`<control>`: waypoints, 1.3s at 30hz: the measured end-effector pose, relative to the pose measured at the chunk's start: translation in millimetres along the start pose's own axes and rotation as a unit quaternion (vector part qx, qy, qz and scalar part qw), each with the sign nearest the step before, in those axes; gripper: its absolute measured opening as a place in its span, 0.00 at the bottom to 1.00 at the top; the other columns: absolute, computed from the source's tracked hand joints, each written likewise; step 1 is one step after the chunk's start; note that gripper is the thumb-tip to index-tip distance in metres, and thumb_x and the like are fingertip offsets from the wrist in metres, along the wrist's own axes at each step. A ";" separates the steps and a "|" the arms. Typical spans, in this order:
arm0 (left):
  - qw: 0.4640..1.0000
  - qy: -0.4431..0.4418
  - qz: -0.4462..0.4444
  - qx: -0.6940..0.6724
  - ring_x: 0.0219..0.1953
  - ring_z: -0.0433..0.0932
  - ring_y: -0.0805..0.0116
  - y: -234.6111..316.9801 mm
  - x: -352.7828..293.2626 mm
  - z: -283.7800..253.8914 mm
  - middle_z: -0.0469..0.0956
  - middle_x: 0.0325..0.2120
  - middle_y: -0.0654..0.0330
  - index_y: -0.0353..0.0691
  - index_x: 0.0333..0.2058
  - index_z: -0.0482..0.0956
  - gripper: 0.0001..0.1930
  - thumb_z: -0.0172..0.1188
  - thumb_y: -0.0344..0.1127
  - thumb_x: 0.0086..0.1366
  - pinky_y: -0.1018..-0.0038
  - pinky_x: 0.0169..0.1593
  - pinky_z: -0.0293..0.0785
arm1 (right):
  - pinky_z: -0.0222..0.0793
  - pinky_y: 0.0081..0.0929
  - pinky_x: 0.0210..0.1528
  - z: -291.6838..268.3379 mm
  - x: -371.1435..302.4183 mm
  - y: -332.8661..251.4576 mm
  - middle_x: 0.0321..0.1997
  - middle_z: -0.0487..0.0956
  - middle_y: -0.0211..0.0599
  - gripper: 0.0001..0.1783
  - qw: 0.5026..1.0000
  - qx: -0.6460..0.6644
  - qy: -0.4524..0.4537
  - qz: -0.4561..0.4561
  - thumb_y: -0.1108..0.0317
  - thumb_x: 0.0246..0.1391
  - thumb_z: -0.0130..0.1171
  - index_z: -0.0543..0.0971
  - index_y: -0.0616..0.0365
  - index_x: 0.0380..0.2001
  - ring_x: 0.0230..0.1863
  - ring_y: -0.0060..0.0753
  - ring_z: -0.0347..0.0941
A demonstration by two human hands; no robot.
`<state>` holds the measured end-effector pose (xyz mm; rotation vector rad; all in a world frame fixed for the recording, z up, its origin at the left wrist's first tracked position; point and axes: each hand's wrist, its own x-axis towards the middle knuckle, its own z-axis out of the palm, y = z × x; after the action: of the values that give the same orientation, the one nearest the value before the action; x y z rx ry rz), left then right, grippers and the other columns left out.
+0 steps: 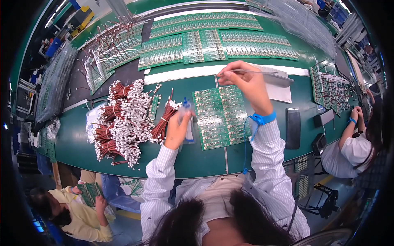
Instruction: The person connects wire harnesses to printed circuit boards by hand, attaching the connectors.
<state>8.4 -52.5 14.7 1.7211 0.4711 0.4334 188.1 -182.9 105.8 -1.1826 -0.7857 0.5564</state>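
My left hand (177,130) is closed round a small clear container with a blue top (187,103); its exact kind is hard to make out. Just left of those fingers lies a tied bundle of brown wires with white connectors (165,119). My right hand (249,84) is raised above the far right part of a green circuit board panel (219,117), pinching slim metal tweezers (269,73) that extend to the right. A blue wrist strap (262,119) circles my right wrist, its cord hanging over the panel's right edge.
Heaped wire bundles (119,127) cover the left of the green table. Rows of circuit boards (203,46) lie at the back; wired boards (332,88) at the right. A black phone-like slab (293,128) lies right of my arm. Co-workers sit at lower left and right.
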 end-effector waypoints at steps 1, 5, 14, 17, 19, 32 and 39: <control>1.000 0.010 0.013 0.004 0.30 0.69 0.76 5.6 7.9 2.1 0.73 0.25 0.62 0.33 0.29 0.73 0.13 0.45 0.38 0.61 0.79 0.36 0.64 | 0.70 0.21 0.33 -1.8 2.4 9.4 0.30 0.75 0.38 0.07 0.999 -0.031 -0.018 -0.003 0.72 0.47 0.52 0.71 0.63 0.30 0.30 0.26 0.73; 0.997 0.045 0.048 -0.034 0.32 0.70 0.74 -16.1 37.4 11.2 0.74 0.27 0.61 0.33 0.29 0.73 0.14 0.45 0.39 0.61 0.78 0.39 0.64 | 0.67 0.22 0.29 -4.3 10.7 70.5 0.27 0.74 0.35 0.06 0.962 -0.270 -0.027 -0.020 0.73 0.46 0.52 0.71 0.61 0.29 0.27 0.25 0.71; 0.991 0.035 -0.017 -0.131 0.37 0.73 0.64 -28.5 25.7 13.0 0.70 0.39 0.49 0.28 0.32 0.69 0.14 0.43 0.37 0.62 0.74 0.41 0.70 | 0.63 0.26 0.26 16.7 3.8 113.5 0.24 0.69 0.37 0.02 0.893 -0.438 -0.067 -0.074 0.76 0.42 0.51 0.70 0.62 0.23 0.25 0.36 0.68; 0.995 0.023 -0.015 -0.098 0.39 0.72 0.65 -22.5 17.2 19.0 0.71 0.39 0.49 0.29 0.32 0.69 0.13 0.42 0.36 0.62 0.74 0.43 0.68 | 0.63 0.27 0.26 19.0 3.9 114.7 0.24 0.68 0.37 0.02 0.883 -0.456 -0.060 -0.094 0.77 0.42 0.51 0.70 0.62 0.23 0.24 0.37 0.67; 0.997 0.020 -0.021 -0.069 0.40 0.71 0.67 -12.2 13.4 20.0 0.71 0.39 0.50 0.29 0.31 0.69 0.13 0.42 0.36 0.62 0.75 0.45 0.66 | 0.62 0.27 0.26 19.4 4.9 114.2 0.24 0.68 0.38 0.02 0.887 -0.450 -0.055 -0.092 0.77 0.42 0.51 0.70 0.62 0.23 0.24 0.37 0.67; 0.990 0.036 -0.028 -0.136 0.39 0.70 0.70 -16.7 13.3 15.3 0.72 0.38 0.50 0.31 0.30 0.70 0.14 0.44 0.38 0.62 0.76 0.41 0.65 | 0.61 0.30 0.25 23.4 5.0 110.7 0.24 0.68 0.38 0.02 0.879 -0.460 -0.043 -0.114 0.77 0.43 0.50 0.69 0.61 0.23 0.25 0.41 0.67; 0.986 0.034 -0.027 -0.161 0.42 0.70 0.65 -21.3 14.3 14.7 0.71 0.38 0.49 0.31 0.31 0.70 0.13 0.44 0.37 0.62 0.72 0.43 0.68 | 0.62 0.32 0.24 25.6 3.2 106.6 0.25 0.67 0.38 0.02 0.855 -0.493 -0.055 -0.150 0.76 0.43 0.50 0.68 0.61 0.24 0.24 0.41 0.67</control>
<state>26.7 -53.3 -8.6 1.3827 0.4692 0.5009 171.8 -133.4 9.4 -1.9153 -1.4065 -0.0992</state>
